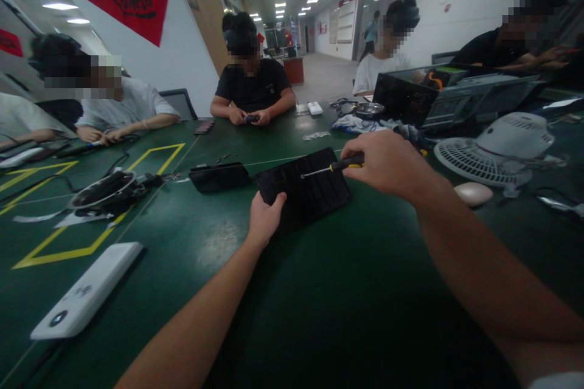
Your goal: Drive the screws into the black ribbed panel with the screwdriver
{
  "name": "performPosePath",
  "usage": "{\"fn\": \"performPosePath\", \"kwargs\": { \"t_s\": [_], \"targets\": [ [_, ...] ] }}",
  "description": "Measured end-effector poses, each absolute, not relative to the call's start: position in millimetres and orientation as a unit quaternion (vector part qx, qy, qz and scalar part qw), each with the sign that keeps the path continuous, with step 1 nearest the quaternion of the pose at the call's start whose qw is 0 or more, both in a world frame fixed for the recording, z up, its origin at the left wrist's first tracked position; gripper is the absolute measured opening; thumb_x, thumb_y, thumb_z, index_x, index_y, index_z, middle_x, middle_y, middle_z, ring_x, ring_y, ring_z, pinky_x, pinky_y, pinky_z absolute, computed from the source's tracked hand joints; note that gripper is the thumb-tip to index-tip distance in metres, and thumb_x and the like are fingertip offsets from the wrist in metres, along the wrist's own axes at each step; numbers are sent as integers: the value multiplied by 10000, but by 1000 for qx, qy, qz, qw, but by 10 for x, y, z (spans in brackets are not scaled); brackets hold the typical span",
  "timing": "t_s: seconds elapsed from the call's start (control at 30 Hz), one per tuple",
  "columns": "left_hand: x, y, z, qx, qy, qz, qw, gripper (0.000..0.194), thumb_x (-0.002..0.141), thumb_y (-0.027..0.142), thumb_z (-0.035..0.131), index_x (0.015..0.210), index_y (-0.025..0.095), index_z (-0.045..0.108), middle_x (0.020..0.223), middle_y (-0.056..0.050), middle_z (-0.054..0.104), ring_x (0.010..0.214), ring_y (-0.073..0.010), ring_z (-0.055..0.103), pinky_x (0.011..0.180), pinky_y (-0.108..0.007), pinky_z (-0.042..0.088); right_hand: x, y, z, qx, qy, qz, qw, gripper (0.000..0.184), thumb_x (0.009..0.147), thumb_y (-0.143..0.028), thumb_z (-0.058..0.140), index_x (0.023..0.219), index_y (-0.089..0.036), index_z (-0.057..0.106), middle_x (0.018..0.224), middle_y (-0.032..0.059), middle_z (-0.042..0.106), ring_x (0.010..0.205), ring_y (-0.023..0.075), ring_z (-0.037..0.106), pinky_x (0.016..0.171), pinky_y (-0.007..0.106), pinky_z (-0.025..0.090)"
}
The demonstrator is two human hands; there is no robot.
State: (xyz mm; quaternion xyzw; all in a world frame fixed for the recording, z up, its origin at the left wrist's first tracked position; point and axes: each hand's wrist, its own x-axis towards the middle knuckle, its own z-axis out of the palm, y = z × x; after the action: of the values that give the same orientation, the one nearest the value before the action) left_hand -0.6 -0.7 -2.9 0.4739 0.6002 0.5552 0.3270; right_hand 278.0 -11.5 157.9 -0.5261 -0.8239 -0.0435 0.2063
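2 hands are seen at work over 1 green table [347,304]. 1 black panel [308,197] is held just above or on the tabletop, at the middle of the scene; whether it is rested there cannot be told. Its left near corner is gripped by the left hand [265,217], with 1 thumb pressed on the upper face; the other fingers are hidden beneath. By the right hand [385,161], 1 screwdriver [341,165] is held, the fingers clamped around its black and yellow handle. Its shaft is pointed left across the panel; whether the tip is touching cannot be told.

Just left of the panel, 1 black pouch [219,177] is laid. At the near left, 1 white slab-shaped device [89,292] is seen; farther off, 2 yellow tape outlines [55,258] are marked, with 1 dark bundle [104,188] lying partly over the nearer. On the right, 1 pale fan [506,143] and 1 beige oval object [473,194] are placed. Around the table's far side, 5 people are seated, partly cut off at the left edge.
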Motion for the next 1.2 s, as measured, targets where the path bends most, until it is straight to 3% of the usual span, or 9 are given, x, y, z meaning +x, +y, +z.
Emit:
{"fn": "performPosePath", "kwargs": {
  "t_s": [1.2],
  "targets": [
    [-8, 0, -19, 486, 606, 549, 309, 379, 824, 383, 813, 1134, 174, 751, 1142, -137, 809, 1051, -322, 762, 1023, -502, 585, 2699, -192, 1621, -545, -815, -35, 195, 280, 885, -314, 696, 1047, -187, 886, 1010, 128, 842, 979, 336, 752, 839, 428, 524]
  ]
}}
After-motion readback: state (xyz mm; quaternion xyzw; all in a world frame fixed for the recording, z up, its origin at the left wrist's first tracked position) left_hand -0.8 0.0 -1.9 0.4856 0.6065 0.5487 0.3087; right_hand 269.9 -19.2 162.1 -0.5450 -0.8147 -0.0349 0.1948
